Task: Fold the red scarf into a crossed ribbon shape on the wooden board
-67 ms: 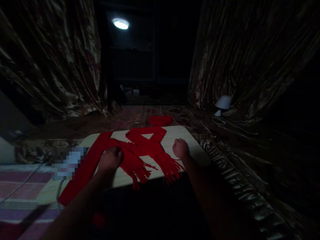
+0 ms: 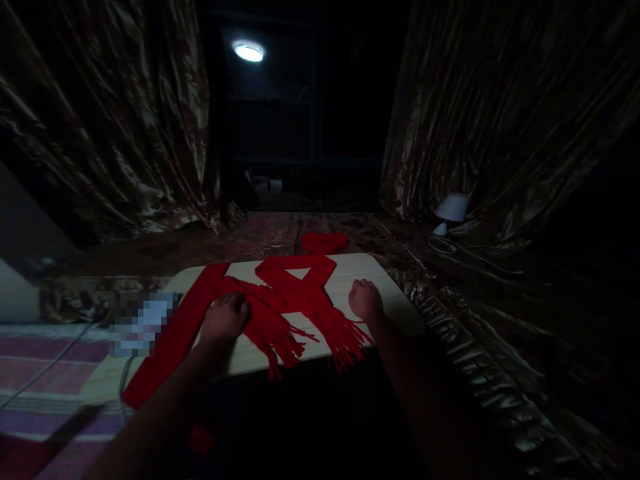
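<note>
A red fringed scarf point(image 2: 287, 293) lies looped and crossed on a light wooden board point(image 2: 350, 273); its tassels hang over the near edge. One long strip of it runs down to the left point(image 2: 165, 347). My left hand point(image 2: 225, 319) rests with curled fingers on the scarf near the crossing. My right hand point(image 2: 366, 300) is a loose fist on the board, just right of the scarf's fringed end. A second red cloth piece point(image 2: 324, 242) lies beyond the board's far edge.
Shiny patterned curtains point(image 2: 500, 120) hang on both sides. A small white lamp point(image 2: 451, 210) with a cable sits on the dark floor at right. A striped mat point(image 2: 45, 380) lies at left. A ceiling light point(image 2: 249, 51) glows in the dark doorway.
The view has shifted slightly; both hands and the scarf keep nearly the same places.
</note>
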`<state>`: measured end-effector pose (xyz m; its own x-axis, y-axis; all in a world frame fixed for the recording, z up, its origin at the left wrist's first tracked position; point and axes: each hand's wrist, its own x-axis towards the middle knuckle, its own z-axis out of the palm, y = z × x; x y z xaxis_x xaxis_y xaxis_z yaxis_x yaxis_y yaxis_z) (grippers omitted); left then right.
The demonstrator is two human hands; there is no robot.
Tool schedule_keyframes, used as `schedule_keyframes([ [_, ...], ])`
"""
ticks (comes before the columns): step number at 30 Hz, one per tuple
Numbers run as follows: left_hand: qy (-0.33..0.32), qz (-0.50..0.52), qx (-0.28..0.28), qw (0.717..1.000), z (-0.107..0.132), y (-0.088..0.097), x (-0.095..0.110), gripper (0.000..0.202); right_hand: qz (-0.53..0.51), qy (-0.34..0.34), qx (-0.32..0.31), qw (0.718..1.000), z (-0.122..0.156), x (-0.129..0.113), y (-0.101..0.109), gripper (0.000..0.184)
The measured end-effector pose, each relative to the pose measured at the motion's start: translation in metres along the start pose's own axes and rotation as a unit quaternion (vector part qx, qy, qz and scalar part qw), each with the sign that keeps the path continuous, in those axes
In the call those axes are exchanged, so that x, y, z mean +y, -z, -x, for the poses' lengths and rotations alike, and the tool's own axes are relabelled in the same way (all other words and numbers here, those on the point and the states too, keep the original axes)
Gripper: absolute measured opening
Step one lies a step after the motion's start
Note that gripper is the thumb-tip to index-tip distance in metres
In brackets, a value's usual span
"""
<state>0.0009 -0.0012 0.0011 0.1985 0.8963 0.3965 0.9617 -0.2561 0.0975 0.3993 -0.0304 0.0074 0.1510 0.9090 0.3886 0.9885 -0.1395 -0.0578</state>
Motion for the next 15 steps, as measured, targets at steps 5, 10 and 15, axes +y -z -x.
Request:
schedule_keyframes([
  [5,-0.002,-0.010,0.006,1.000,0.0012,0.0016,0.0020,0.040,0.006,0.004,-0.004,1.000,-0.0012,0.0012,-0.0020,0.019],
  [10,0.004,-0.010,0.010,1.000,0.0014,0.0029,0.0033,0.038,0.007,0.010,0.003,1.000,-0.0023,0.0008,-0.0018,0.019],
  [15,0.000,-0.018,0.012,1.000,0.0003,0.0025,0.0035,0.037,0.010,0.015,0.009,1.000,-0.0005,-0.0005,-0.0006,0.018],
])
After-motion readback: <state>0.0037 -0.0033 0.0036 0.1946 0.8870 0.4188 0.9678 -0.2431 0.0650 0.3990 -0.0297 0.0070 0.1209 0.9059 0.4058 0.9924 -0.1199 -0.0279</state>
